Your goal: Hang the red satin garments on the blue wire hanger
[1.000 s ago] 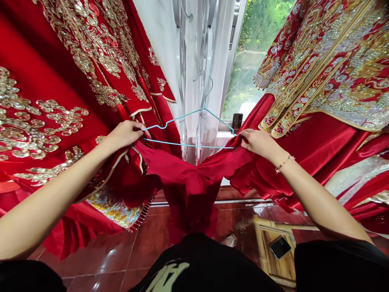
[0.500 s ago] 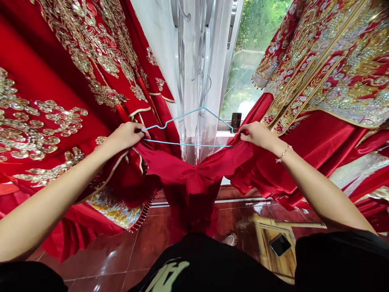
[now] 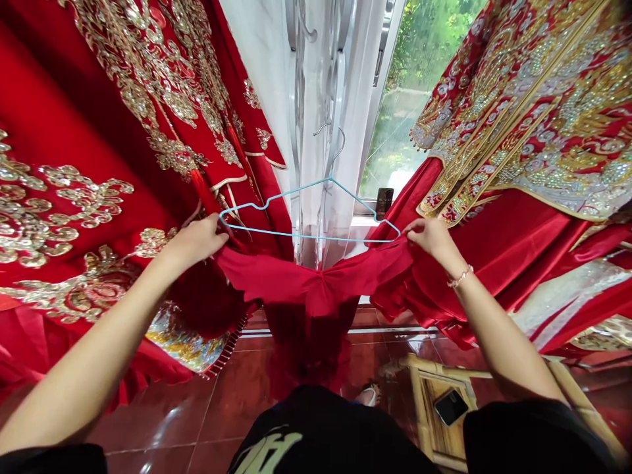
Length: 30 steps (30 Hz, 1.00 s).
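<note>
My left hand (image 3: 195, 240) is closed, fingers pressed together and pinching the edge of the plain red cloth (image 3: 306, 289) right at the left tip of the blue wire hanger (image 3: 306, 236). Over on the other side, my right hand (image 3: 432, 237) does the same, fingertips nipped onto the cloth at the hanger's right tip, with a thin bracelet (image 3: 460, 276) on that wrist. The cloth stretches between both hands just under the hanger's bottom bar, gathers in the middle and drops down towards the red tiled floor (image 3: 197, 408). The hanger stands upright with its hook up in front of the white curtain (image 3: 340, 79); I can't tell whether the hook catches on anything. An embroidered red robe (image 3: 74, 164) hangs close on my left, and another gold-worked robe (image 3: 543, 99) on my right, near the window (image 3: 419, 66). Low on the right, a phone (image 3: 450, 406) lies on a bamboo stool (image 3: 419, 395).
</note>
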Tool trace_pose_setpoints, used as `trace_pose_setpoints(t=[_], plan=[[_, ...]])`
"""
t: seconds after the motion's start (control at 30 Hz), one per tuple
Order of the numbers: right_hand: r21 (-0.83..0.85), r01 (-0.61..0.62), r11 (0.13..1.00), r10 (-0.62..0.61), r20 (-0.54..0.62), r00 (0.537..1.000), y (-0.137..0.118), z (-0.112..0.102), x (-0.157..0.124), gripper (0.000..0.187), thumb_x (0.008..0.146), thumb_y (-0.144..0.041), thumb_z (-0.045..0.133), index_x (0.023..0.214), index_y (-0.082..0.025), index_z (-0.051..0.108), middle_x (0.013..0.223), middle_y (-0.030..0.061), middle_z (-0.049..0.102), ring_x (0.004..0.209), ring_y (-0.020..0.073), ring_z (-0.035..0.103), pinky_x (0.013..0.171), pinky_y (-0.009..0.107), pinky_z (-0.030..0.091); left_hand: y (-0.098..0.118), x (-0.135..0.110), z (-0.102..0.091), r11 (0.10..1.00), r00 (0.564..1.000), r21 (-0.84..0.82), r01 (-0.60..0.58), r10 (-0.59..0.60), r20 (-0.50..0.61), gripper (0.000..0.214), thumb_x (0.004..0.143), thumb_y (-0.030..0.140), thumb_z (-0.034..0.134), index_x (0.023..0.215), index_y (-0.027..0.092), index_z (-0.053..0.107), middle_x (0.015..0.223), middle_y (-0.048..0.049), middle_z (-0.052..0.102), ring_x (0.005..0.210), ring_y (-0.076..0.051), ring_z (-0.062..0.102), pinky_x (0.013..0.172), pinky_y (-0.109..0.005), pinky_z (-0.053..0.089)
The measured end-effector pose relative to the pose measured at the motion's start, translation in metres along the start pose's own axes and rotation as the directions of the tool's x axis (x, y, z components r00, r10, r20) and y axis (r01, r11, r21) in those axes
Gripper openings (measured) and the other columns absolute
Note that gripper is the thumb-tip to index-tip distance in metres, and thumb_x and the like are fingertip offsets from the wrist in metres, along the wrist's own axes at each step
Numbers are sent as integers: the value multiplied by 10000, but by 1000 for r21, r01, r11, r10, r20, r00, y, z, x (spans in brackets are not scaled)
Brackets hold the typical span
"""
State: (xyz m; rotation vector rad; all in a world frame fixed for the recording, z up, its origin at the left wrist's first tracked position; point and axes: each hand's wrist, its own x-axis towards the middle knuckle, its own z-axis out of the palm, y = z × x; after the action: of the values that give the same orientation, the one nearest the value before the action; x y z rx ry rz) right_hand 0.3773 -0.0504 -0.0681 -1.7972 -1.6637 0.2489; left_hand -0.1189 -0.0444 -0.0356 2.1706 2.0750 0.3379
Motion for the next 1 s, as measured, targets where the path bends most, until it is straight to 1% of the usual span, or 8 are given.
trace_pose_setpoints(t=[0.1,0.2,0.3,0.47,0.6,0.77,0.87,1.0], plan=[[303,-209,930,204,49,978,33,38,-33,94,714,-130,600,732,-162,687,594,15,682,533,154,664,586,283,581,-8,-21,44,985,999,-166,-35,40,21,260,845,210,466,1038,153,631,1028,-96,751,938,-226,693,918,-341,524],[350,-203,915,210,18,978,53,84,-69,130,684,-140,555,726,-175,673,620,13,679,545,156,647,556,280,571,9,-48,91,932,987,-326,-157,161,-14,233,777,166,425,845,206,644,1019,-67,730,1033,-226,686,1003,-365,501],[322,-152,935,176,-47,983,63,115,-93,143,667,-144,535,703,-192,665,696,25,691,661,175,644,671,311,581,37,-70,110,889,967,-396,-231,256,10,259,761,188,406,727,221,660,1181,-72,677,1111,-237,673,1048,-406,485],[223,-39,974,52,-55,997,84,128,-113,285,765,-104,491,811,-202,754,934,74,669,867,205,644,908,373,536,69,-104,82,796,951,-522,-306,274,-141,255,816,232,438,705,232,668,1263,-53,648,1127,-227,657,829,-313,548],[-49,-26,998,35,183,982,103,132,-125,335,887,-110,438,966,-178,756,1116,113,595,972,209,626,947,362,507,82,-133,58,738,939,-585,-338,220,-265,229,815,209,486,673,237,663,1221,-29,671,842,-161,664,499,-237,437],[-135,-54,989,104,395,913,111,151,-138,269,892,-101,486,978,-133,739,1114,120,582,920,184,611,904,334,503,94,-157,48,711,937,-622,-328,162,-309,223,799,209,513,625,250,647,1160,-19,701,758,-153,658,429,-234,407],[-125,-43,991,106,558,823,111,170,-152,130,845,-101,620,866,-143,742,1007,83,639,946,182,628,924,312,510,97,-164,48,711,941,-629,-315,149,-303,223,794,215,517,613,257,640,1143,-23,710,793,-172,678,450,-245,436],[-135,-74,988,145,657,740,104,194,-182,286,927,-339,672,1158,-171,670,1192,87,665,1034,207,658,904,402,571,97,-168,53,709,943,-629,-319,169,-289,223,788,206,505,614,259,634,1136,-33,716,887,-198,701,514,-257,486]])
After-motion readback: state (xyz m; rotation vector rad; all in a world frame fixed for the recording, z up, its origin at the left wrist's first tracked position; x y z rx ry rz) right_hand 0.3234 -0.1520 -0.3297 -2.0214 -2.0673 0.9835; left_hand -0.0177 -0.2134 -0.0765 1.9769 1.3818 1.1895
